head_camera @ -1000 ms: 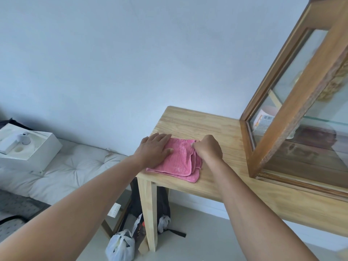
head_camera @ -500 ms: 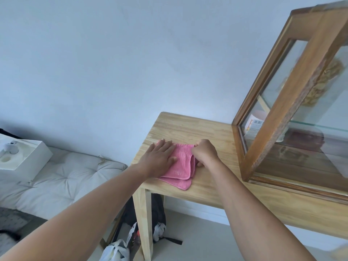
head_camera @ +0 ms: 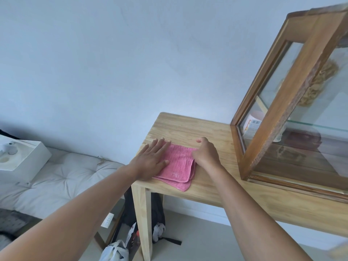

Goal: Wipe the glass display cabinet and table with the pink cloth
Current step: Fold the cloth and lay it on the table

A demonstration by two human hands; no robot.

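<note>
My left hand (head_camera: 152, 161) lies flat and open on the pink cloth (head_camera: 178, 166), fingers spread and stretched toward the wall, palm pressing the cloth's left part against the table (head_camera: 188, 129). My right hand (head_camera: 206, 152) sits at the cloth's right edge with the fingers curled in loosely – the knuckles face me and I cannot tell whether the fingertips pinch the fabric or only rest against it. The cloth is folded into a rough rectangle, with layered edges showing at its lower right corner, and it lies near the table's left end, just below the middle of the frame. The table is pale wood, its leg (head_camera: 142, 219) dropping down at lower centre. To the right of my right hand, well apart from the cloth, stands the glass display cabinet (head_camera: 293, 95) with a dark wooden frame – it fills the right side of the frame, and through its panes I see a white carton with printed labels and a tan woven thing higher up. At left there is a pale tufted cushion (head_camera: 62, 174) with a white box (head_camera: 24, 157) on it, and bags (head_camera: 116, 249) sit on the floor under the table
</note>
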